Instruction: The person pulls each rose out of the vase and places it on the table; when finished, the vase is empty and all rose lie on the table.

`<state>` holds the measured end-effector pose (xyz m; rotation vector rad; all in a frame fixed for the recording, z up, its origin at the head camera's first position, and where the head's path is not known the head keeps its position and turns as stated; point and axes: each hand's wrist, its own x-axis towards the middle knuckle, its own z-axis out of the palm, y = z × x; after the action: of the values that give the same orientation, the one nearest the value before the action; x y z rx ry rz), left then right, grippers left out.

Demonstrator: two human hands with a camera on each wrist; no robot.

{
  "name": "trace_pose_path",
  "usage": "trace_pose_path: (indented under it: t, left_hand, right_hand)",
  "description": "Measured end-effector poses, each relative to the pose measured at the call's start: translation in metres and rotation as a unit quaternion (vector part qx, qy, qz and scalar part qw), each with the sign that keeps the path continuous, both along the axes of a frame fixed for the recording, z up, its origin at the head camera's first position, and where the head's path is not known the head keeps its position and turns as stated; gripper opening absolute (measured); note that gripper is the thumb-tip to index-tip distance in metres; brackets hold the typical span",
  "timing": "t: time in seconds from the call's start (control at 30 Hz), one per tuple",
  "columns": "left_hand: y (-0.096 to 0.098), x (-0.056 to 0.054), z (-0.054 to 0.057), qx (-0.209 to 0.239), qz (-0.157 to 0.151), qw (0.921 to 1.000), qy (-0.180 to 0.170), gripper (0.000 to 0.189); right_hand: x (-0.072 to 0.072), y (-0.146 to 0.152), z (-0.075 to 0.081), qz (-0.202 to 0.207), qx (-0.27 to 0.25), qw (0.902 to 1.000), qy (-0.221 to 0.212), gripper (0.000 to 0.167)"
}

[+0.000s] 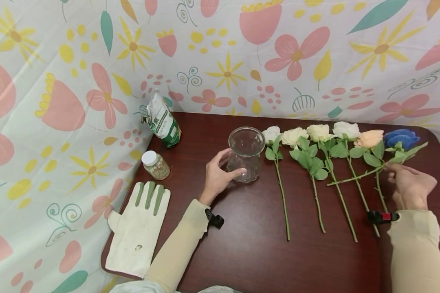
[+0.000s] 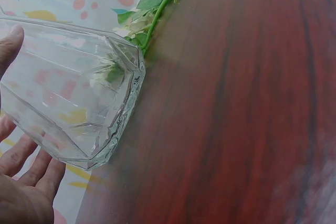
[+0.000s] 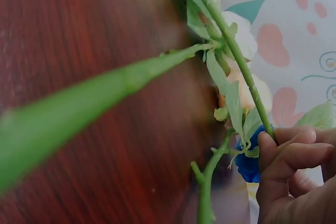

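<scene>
My left hand (image 1: 218,174) holds a clear glass vase (image 1: 245,160) by its left side, thumb in front and fingers round the far side. The vase stands upright with its mouth upward; its faceted lower wall shows in the left wrist view. At the right, my right hand (image 1: 410,185) pinches a thin green stem (image 3: 239,61) between thumb and fingertips. That stem slants across the other stems, with leaves (image 1: 412,152) at its upper right end. Just beyond this hand lie a blue rose (image 1: 401,138) and a peach rose (image 1: 369,138).
A white rose (image 1: 271,134), cream roses (image 1: 294,136) and another white rose (image 1: 346,130) lie in a row right of the vase, stems toward me. At left are a white glove (image 1: 137,232), a white-capped jar (image 1: 156,166) and a green-white bag (image 1: 163,121). Patterned cloth (image 1: 223,53) hangs behind.
</scene>
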<state>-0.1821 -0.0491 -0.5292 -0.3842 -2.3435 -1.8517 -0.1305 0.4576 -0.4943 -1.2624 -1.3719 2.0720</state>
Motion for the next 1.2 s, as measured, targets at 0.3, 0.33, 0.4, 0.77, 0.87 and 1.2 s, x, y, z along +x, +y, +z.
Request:
trace_pose_path:
  t: [0.3, 0.33, 0.4, 0.77, 0.87, 1.2]
  left_hand:
    - [0.0, 0.001, 0.0, -0.002, 0.004, 1.0, 0.001, 0.075]
    - [0.0, 0.001, 0.0, -0.002, 0.004, 1.0, 0.001, 0.076]
    - [0.001, 0.001, 0.001, -0.003, 0.004, 1.0, -0.001, 0.076]
    - [0.003, 0.003, 0.004, -0.022, -0.002, 0.9997, -0.005, 0.078]
    - [0.001, 0.004, 0.005, -0.04, -0.003, 0.9992, 0.001, 0.078]
    - [-0.004, 0.007, 0.012, -0.087, -0.013, 0.9961, 0.002, 0.08]
  right_hand:
    - [0.001, 0.007, -0.006, 0.047, -0.04, 0.9981, -0.002, 0.037]
    - [0.001, 0.008, -0.007, 0.054, -0.048, 0.9974, -0.001, 0.037]
    - [0.001, 0.009, -0.007, 0.067, -0.059, 0.996, -0.001, 0.038]
    - [0.009, 0.014, -0.012, 0.081, -0.053, 0.9951, -0.021, 0.036]
    - [0.012, 0.013, -0.013, 0.095, -0.033, 0.9944, -0.031, 0.037]
    - [0.024, -0.006, 0.003, 0.094, 0.045, 0.9915, -0.079, 0.048]
